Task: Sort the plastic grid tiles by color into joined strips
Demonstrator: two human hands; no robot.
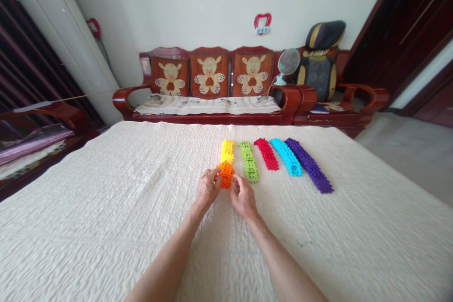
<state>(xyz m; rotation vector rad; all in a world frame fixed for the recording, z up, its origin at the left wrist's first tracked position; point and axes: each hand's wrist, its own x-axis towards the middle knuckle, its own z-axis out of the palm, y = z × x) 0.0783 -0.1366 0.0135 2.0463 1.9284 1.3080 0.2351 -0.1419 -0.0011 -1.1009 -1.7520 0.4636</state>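
Note:
Between my two hands is a piece of orange plastic interlocking blocks (225, 177), with knobbly notched edges. My left hand (208, 186) pinches its left side with thumb and fingers. On the other side, my right hand (243, 193) has its curled fingers at the orange piece's right edge. Just beyond lies a strip of yellow blocks (227, 151), its near end meeting or overlapped by the orange; I cannot tell if they are joined. To the right lie a green strip (249, 163), a red strip (266, 154), a light blue strip (286, 156) and a purple strip (309, 165).
A cream quilted cover (106, 207) spreads over the surface under my arms. Behind it stands a dark red wooden sofa (205, 119) with bear cushions (209, 75). A small fan (288, 62) and a chair with a massage pad (316, 78) are at the right.

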